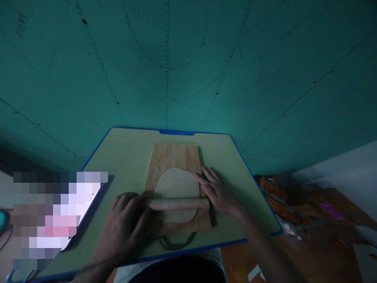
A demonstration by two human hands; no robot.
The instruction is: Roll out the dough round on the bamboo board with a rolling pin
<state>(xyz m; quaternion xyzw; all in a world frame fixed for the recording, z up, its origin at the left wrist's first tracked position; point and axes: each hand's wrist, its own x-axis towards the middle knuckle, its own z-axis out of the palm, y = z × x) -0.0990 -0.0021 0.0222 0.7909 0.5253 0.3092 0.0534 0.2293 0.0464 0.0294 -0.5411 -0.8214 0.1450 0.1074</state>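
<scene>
A flattened, roundish sheet of pale dough lies on a wooden board. Across its lower part rests a wooden rolling pin, lying left to right. My left hand is curled round the pin's left end, which the fingers partly hide. At the board's right edge, my right hand has its fingers stretched out, the fingertips by the dough's right edge, just above the pin's right end.
The board sits on a pale table with a blue rim. A dark handle sticks out below the board. A blurred-out flat object lies at the left. Green wall behind; clutter on the floor at right.
</scene>
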